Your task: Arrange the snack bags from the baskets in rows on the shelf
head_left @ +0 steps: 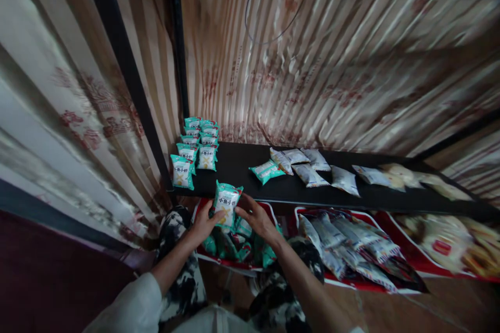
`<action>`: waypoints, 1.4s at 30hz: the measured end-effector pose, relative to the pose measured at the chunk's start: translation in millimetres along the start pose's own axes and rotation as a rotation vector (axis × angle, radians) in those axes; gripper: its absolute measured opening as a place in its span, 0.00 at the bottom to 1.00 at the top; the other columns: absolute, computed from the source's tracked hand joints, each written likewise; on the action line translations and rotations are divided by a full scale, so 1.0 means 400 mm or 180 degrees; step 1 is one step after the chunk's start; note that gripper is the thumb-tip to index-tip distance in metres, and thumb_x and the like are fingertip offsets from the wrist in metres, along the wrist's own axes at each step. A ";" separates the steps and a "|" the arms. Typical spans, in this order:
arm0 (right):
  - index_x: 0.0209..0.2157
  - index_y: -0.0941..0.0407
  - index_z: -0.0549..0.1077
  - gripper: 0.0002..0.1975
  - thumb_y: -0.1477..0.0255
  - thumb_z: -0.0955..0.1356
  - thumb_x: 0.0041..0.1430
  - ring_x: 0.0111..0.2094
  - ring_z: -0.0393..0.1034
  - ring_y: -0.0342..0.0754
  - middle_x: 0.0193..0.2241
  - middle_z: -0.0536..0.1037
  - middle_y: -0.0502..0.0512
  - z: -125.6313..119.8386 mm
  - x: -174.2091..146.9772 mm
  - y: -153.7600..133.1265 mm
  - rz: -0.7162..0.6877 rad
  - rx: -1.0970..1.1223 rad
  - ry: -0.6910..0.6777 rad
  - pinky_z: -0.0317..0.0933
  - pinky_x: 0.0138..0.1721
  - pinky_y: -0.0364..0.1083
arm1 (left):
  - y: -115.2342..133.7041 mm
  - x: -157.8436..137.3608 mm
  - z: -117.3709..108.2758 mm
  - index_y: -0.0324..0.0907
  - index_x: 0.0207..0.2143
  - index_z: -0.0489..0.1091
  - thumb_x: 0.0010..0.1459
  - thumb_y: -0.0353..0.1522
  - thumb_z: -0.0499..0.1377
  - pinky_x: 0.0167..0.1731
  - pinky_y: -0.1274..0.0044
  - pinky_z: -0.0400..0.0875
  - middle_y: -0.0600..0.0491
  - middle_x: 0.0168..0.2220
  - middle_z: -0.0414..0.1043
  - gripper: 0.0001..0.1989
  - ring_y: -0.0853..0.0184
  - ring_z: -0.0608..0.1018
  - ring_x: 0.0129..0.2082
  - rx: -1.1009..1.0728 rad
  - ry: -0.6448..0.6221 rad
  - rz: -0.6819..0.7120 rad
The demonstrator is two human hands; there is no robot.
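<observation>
Between my two hands I hold a green and white snack bag point(227, 204) upright, just in front of the shelf's edge. My left hand point(205, 222) grips its lower left side, thumb across the front. On the opposite side my right hand point(255, 216) has its thumb and fingers on the bag's edge. Below lies a red basket point(273, 213) with more green bags in it. Matching green bags point(183, 171) stand in two rows at the shelf's left end. One more green bag point(266, 170) lies flat near the shelf's middle.
White snack bags point(309, 174) lie loosely on the black shelf point(234, 177), with pale packets point(402, 174) farther right. A second basket point(339, 285) holds white bags, and another at right holds clear packets point(445, 242). A dark post point(128, 73) and patterned curtains point(273, 62) surround the shelf.
</observation>
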State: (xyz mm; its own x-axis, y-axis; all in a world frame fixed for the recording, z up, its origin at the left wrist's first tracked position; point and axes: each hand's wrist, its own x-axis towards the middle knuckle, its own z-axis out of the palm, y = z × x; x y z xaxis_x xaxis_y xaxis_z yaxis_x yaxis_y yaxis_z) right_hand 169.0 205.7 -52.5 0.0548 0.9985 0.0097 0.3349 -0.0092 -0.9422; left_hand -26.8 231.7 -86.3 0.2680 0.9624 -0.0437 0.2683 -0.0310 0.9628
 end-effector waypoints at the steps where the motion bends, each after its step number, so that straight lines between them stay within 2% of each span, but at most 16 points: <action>1: 0.52 0.54 0.68 0.27 0.59 0.70 0.51 0.47 0.73 0.56 0.46 0.78 0.59 0.011 -0.003 -0.010 -0.0023 0.0117 -0.0161 0.66 0.48 0.56 | 0.006 0.001 -0.002 0.39 0.49 0.67 0.53 0.42 0.57 0.44 0.70 0.72 0.47 0.45 0.75 0.23 0.60 0.77 0.44 -0.0083 -0.0004 0.0027; 3: 0.50 0.55 0.70 0.25 0.59 0.69 0.52 0.47 0.73 0.56 0.46 0.78 0.58 0.029 -0.008 -0.032 -0.0050 0.0346 -0.0377 0.66 0.48 0.56 | 0.017 0.003 -0.005 0.38 0.49 0.67 0.54 0.42 0.57 0.44 0.70 0.72 0.47 0.45 0.75 0.23 0.60 0.77 0.44 -0.0188 0.0014 0.0085; 7: 0.45 0.56 0.72 0.23 0.58 0.70 0.51 0.45 0.74 0.57 0.44 0.78 0.58 0.051 0.003 -0.055 0.0058 0.0562 -0.0465 0.66 0.48 0.55 | 0.022 0.015 -0.014 0.40 0.50 0.67 0.54 0.41 0.58 0.45 0.70 0.71 0.47 0.46 0.75 0.23 0.60 0.76 0.45 -0.0248 0.0078 0.0109; 11: 0.44 0.57 0.72 0.23 0.58 0.71 0.50 0.42 0.74 0.57 0.42 0.79 0.58 0.069 0.033 -0.047 0.0069 0.0621 -0.0224 0.68 0.45 0.55 | 0.013 0.044 -0.020 0.41 0.53 0.65 0.55 0.40 0.59 0.47 0.68 0.70 0.47 0.48 0.74 0.24 0.59 0.76 0.48 -0.0064 0.0193 0.0144; 14: 0.43 0.57 0.72 0.21 0.60 0.70 0.50 0.43 0.73 0.56 0.41 0.79 0.58 0.085 0.066 -0.041 -0.0012 0.0409 0.0042 0.67 0.46 0.54 | 0.004 0.068 -0.020 0.40 0.55 0.63 0.55 0.40 0.58 0.51 0.65 0.68 0.45 0.52 0.71 0.26 0.58 0.73 0.51 0.0317 0.0497 0.0208; 18: 0.44 0.57 0.72 0.20 0.61 0.69 0.51 0.43 0.73 0.55 0.42 0.79 0.57 0.109 0.126 -0.033 -0.0191 0.0192 0.0252 0.65 0.48 0.53 | -0.011 0.086 -0.024 0.35 0.56 0.60 0.57 0.40 0.56 0.56 0.63 0.63 0.38 0.57 0.64 0.28 0.56 0.67 0.57 0.0921 0.0941 0.0638; 21: 0.46 0.55 0.72 0.20 0.61 0.69 0.52 0.43 0.73 0.55 0.42 0.79 0.56 0.128 0.179 -0.020 -0.0255 0.0017 0.0394 0.66 0.46 0.52 | -0.023 0.090 -0.032 0.36 0.59 0.57 0.61 0.38 0.51 0.57 0.62 0.62 0.39 0.59 0.62 0.26 0.57 0.65 0.59 0.1336 0.1131 0.1077; 27: 0.46 0.54 0.72 0.20 0.60 0.69 0.52 0.40 0.73 0.54 0.40 0.80 0.55 0.165 0.272 0.000 -0.0305 -0.0207 0.0611 0.67 0.42 0.51 | -0.054 0.107 -0.034 0.37 0.61 0.53 0.63 0.33 0.47 0.59 0.65 0.60 0.41 0.62 0.56 0.24 0.59 0.60 0.63 0.1777 0.1144 0.1460; 35: 0.47 0.55 0.72 0.22 0.60 0.68 0.52 0.40 0.72 0.53 0.41 0.79 0.57 0.201 0.323 0.012 -0.0256 -0.0532 0.0533 0.65 0.43 0.51 | -0.069 0.136 -0.017 0.37 0.62 0.53 0.63 0.33 0.47 0.60 0.65 0.59 0.41 0.64 0.53 0.25 0.59 0.58 0.63 0.1751 0.1304 0.1334; 42: 0.44 0.55 0.73 0.19 0.60 0.67 0.53 0.36 0.72 0.51 0.37 0.79 0.55 0.219 0.336 0.020 -0.0199 -0.0549 0.0335 0.66 0.38 0.48 | -0.076 0.146 -0.015 0.37 0.61 0.55 0.63 0.32 0.47 0.60 0.64 0.59 0.41 0.63 0.54 0.24 0.59 0.58 0.63 0.1742 0.1393 0.1176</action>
State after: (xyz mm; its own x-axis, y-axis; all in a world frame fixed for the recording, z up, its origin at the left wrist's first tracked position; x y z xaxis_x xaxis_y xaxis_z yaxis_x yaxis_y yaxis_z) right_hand 96.7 344.8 -88.1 0.1237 0.9862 0.1098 0.4963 0.0343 -0.8674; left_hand -25.0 290.5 -116.5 0.0709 0.8791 0.4714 0.6802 -0.3882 0.6218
